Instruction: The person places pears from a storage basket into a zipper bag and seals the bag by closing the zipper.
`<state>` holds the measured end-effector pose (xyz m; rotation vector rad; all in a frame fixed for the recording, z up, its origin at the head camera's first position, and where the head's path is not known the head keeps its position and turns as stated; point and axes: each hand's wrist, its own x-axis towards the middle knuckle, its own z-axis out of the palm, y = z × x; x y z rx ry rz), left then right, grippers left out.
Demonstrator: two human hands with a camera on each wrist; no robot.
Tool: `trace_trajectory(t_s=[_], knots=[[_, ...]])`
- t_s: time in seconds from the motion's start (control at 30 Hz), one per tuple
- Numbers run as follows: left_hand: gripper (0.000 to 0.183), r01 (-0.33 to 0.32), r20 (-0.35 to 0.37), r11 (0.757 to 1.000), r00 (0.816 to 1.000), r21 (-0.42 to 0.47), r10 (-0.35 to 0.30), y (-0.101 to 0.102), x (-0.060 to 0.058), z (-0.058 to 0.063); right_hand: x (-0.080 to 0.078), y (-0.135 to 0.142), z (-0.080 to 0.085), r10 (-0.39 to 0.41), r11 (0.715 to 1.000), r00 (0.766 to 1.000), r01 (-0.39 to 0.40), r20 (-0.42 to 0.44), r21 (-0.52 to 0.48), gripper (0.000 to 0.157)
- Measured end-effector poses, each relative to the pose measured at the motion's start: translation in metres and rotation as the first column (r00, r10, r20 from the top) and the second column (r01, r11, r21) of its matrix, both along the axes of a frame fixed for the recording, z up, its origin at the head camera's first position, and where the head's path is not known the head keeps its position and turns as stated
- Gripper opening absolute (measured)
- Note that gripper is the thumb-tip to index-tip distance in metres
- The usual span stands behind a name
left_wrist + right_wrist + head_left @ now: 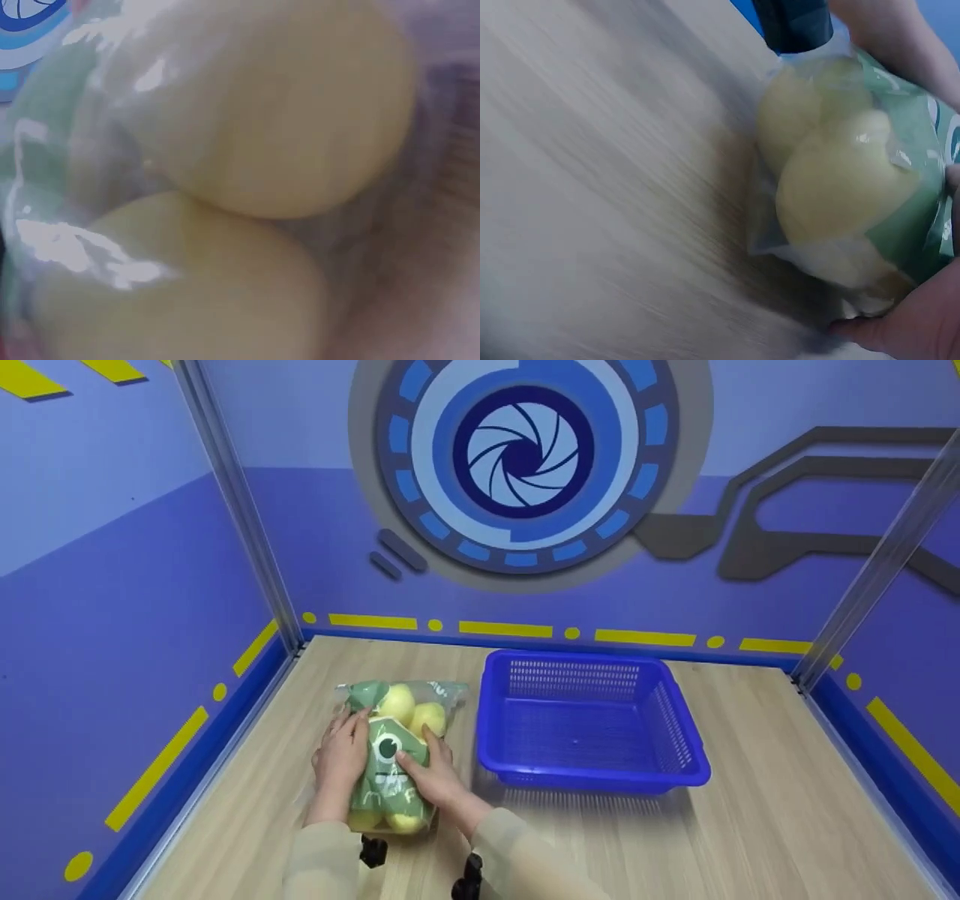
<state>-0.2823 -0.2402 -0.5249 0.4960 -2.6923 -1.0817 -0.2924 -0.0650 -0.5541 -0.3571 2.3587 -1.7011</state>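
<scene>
A clear plastic bag [390, 795] printed with a green one-eyed monster face is left of the middle of the table in the head view. Round pale-yellow fruits [396, 703] show through it; their exact kind is unclear. My left hand [341, 757] holds the bag along its left side. On the other side my right hand [437, 778] grips it, thumb across the printed front. Close up, the left wrist view shows two yellow fruits [277, 112] behind shiny plastic. In the right wrist view the bag's lower end [840, 180] is near the tabletop; whether it touches is unclear.
A blue plastic basket [592, 776] with slotted walls stands right of the bag, on the wood-look table [765, 810]. Blue printed panels [300, 532] enclose the table at the back and both sides, with metal posts [247, 510] in the corners.
</scene>
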Motion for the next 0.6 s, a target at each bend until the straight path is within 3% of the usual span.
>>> trace_trajectory(t_s=[0.13, 0.3, 0.37, 0.47, 0.6], knots=[[0.054, 0.044, 0.086, 0.999, 0.995, -0.021, -0.042, -0.005, 0.003, 0.005, 0.003, 0.004, -0.004, 0.026, 0.999, 1.0, -0.025, -0.011, 0.027, 0.082], [0.057, 0.074, 0.058, 0.997, 0.996, 0.002, -0.074, -0.008, 0.007, 0.008, 0.009, 0.011, 0.01, 0.04, 0.997, 0.999, -0.039, -0.012, 0.065, 0.085], [0.059, 0.054, 0.015, 0.998, 0.998, 0.032, -0.055, -0.006, 0.012, 0.013, 0.015, 0.016, 0.021, 0.078, 0.994, 0.997, -0.078, -0.001, 0.071, 0.086], [0.067, 0.03, -0.091, 0.996, 0.996, 0.087, -0.022, 0.001, 0.02, 0.03, 0.028, 0.034, 0.041, 0.174, 0.984, 0.984, -0.175, 0.028, 0.035, 0.085], [0.075, 0.079, -0.289, 0.99, 0.956, 0.114, -0.043, 0.016, 0.028, 0.065, 0.038, 0.073, 0.069, 0.308, 0.949, 0.951, -0.305, 0.023, -0.084, 0.078]])
